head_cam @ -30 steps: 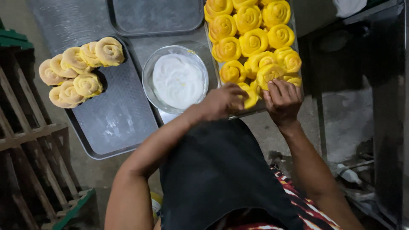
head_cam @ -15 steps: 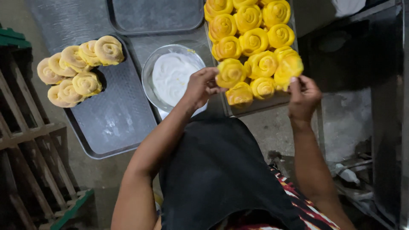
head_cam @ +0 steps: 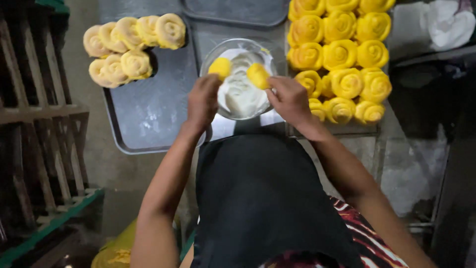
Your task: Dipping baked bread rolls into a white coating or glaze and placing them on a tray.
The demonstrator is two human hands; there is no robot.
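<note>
My left hand holds a yellow rose-shaped bun over the left side of a glass bowl of white cream. A second yellow bun is gripped by my right hand above the bowl's right side. Both buns hover at the cream's surface; whether they touch it I cannot tell. Right of the bowl, a tray carries several bright yellow buns. On the left a dark metal tray bears several paler, coated buns at its far end.
Another dark tray lies beyond the bowl. A wooden slatted rack with a green edge stands at the left. White cloth sits at the top right. My dark apron fills the near centre.
Both hands left the right tray of yellow buns, each took one bun, and moved left to hold them over the bowl of cream.
</note>
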